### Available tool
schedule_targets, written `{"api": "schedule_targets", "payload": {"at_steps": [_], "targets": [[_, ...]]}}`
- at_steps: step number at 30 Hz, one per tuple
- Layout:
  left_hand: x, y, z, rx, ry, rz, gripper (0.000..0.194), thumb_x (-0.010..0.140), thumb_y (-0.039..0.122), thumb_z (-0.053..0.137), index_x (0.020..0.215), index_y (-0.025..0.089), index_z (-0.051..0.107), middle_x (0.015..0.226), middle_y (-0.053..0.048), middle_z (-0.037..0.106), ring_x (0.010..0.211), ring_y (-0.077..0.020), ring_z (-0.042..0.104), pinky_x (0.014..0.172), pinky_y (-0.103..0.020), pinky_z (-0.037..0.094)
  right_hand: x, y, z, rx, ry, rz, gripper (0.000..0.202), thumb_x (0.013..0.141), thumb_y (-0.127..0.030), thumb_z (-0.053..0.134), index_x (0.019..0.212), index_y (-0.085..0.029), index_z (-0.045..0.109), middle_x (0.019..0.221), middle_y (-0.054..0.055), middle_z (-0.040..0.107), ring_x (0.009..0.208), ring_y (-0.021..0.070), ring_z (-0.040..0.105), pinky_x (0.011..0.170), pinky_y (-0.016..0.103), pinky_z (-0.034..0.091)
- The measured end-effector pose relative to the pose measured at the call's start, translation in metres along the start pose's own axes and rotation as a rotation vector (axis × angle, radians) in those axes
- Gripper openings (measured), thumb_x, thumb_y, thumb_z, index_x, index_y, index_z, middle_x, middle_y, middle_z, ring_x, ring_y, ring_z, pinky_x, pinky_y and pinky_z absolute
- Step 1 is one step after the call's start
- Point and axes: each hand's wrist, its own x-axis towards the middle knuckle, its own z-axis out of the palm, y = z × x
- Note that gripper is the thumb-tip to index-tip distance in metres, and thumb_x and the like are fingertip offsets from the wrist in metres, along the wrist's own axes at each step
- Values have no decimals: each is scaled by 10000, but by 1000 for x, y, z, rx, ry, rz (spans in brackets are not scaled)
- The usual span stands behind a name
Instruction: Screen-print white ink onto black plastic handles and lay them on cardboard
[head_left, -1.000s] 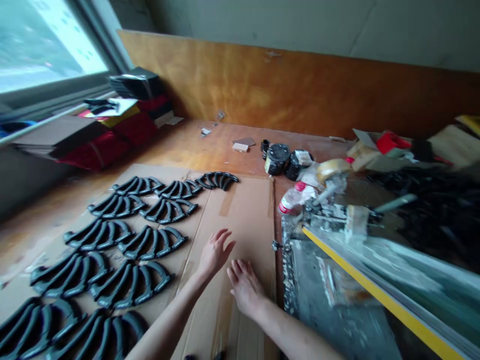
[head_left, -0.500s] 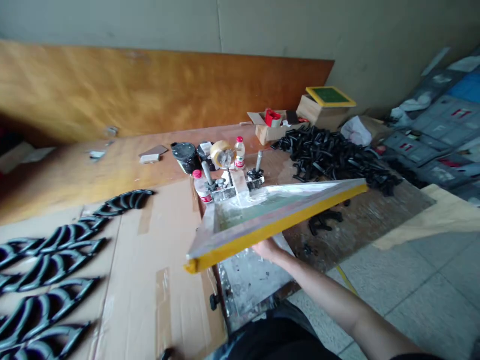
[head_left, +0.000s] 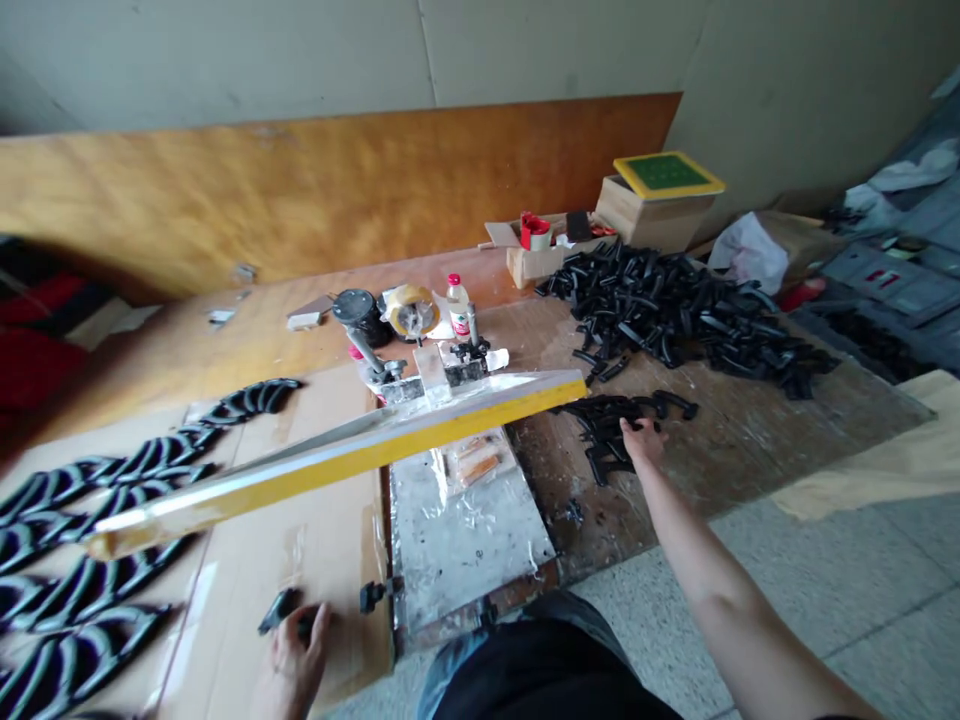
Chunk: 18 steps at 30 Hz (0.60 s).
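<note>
My left hand is closed on a black curved part over the cardboard at the lower left. To the right, my right hand reaches to a small group of black parts; its fingertips touch one, and whether they grip it is unclear. Between the hands, a yellow-edged frame stands tilted up from its clamps, above a grey plate with an orange-brown piece on it.
Rows of black curved parts lie on cardboard at left. A large black heap sits at right. Behind are a dark tub, a tape roll, a bottle and boxes. Grey crates stand far right.
My right hand has left the frame's underside and moved right to the black parts. The frame sits higher and further left in view. My left hand has come into view holding a part.
</note>
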Motion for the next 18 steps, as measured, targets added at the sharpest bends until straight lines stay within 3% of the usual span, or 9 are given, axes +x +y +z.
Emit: {"api": "schedule_targets", "payload": {"at_steps": [4,6,9,11,13,16,18], "targets": [[-4,8,-4,-59,-9,-67,534,793,644,380,1023,212,593,1080,-147,632,1026,-333,634,875,-457,509,-30,-20,22,38,-100,-225,412,817,-415,592,1149,-172,570,1023,129,626,941,252,625,810,357,476],[-7,12,-7,-70,-18,-26,478,819,597,405,1047,222,595,1080,-123,626,991,-306,638,863,-438,507,-45,-25,27,61,-138,-311,387,813,-366,575,1148,-176,545,993,108,645,908,251,632,794,349,473],[-7,18,-9,-60,-34,73,417,855,511,425,1107,229,600,1064,-102,621,943,-263,633,856,-395,495,-64,-34,26,151,-96,-441,454,818,-300,529,1245,-164,457,1035,111,651,914,253,628,796,356,471],[-3,20,-10,-36,-52,121,411,877,463,416,1162,227,596,1046,-100,617,940,-248,624,864,-379,481,-80,-44,22,243,-91,-660,494,829,-263,508,1298,-146,406,1082,126,646,953,252,619,825,366,470],[2,22,-10,-13,-78,143,426,900,440,396,1226,231,572,1067,-100,609,917,-234,622,848,-369,473,-105,-59,18,270,-163,-966,452,847,-236,506,1287,-147,444,1110,136,645,999,253,604,868,384,463],[2,23,-11,-16,-48,157,493,919,463,379,1333,215,481,1139,-116,591,897,-224,621,797,-353,466,-154,-89,17,146,-330,-1417,329,890,-188,497,1209,-199,580,1104,102,663,1040,240,573,934,395,425],[-2,23,-12,-54,17,149,575,912,511,390,1385,183,403,1082,-111,608,892,-232,622,745,-339,460,-184,-108,23,41,-411,-1615,317,912,-158,484,1183,-229,632,1109,74,667,1043,220,555,954,380,401]]}}
